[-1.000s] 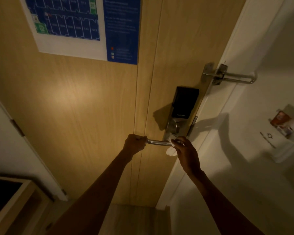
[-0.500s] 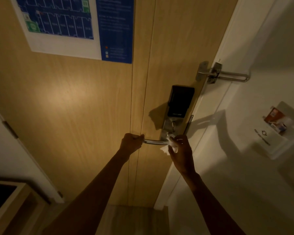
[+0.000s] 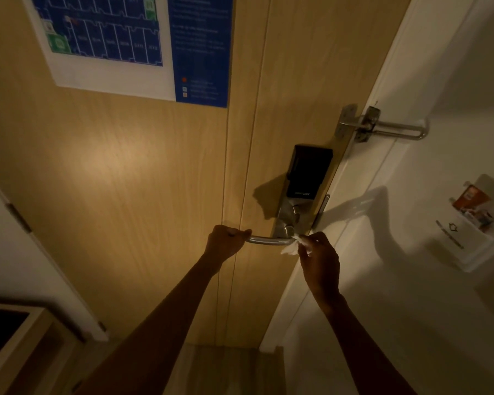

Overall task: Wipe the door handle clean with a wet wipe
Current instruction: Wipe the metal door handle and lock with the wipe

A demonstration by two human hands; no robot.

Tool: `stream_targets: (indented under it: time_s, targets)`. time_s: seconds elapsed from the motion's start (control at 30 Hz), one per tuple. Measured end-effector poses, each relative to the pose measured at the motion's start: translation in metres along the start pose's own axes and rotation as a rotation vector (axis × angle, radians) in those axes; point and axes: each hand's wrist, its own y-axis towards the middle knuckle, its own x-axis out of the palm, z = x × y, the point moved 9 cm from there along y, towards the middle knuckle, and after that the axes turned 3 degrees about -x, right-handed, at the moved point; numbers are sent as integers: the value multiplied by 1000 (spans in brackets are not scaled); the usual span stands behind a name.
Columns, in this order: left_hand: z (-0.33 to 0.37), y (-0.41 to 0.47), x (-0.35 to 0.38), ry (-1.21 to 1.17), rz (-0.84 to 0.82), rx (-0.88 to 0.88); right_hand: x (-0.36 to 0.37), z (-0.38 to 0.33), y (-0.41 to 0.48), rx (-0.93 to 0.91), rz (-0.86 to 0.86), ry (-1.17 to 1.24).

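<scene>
A silver lever door handle sticks out leftward from a metal lock plate on the wooden door. My left hand is closed around the handle's free left end. My right hand pinches a crumpled white wet wipe against the handle's right end, just below the lock plate. The middle of the bar shows bare between both hands.
A black electronic lock panel sits above the handle. A metal swing guard latch spans door and white frame. A blue floor-plan poster hangs higher up. A key-card holder is on the right wall, a wooden cabinet lower left.
My right hand has kept the wipe at the handle's base, shifting only slightly. My left hand stays on the handle's end. The view has drifted a little.
</scene>
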Motion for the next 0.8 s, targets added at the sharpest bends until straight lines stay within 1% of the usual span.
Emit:
stream_targets:
  time_s: [0.13, 0.23, 0.3, 0.4, 0.5, 0.63, 0.8]
  targets:
    - [0, -2, 0, -5, 1, 6, 11, -8, 3, 20, 5, 39]
    - [0, -5, 1, -15, 14, 3, 19, -16, 1, 30, -24, 69]
    - [-4, -8, 2, -53, 14, -23, 20, -19, -4, 2, -32, 115]
    - [-6, -12, 2, -108, 5, -32, 18, -16, -6, -27, -45, 226]
    - [-5, -15, 1, -104, 19, -31, 16, -8, -2, 1, -75, 246]
    - [-3, -15, 0, -102, 24, -36, 15, 0, 3, 39, -41, 226]
    - [-9, -13, 2, -113, 0, -61, 21, 0, -4, 52, 47, 211]
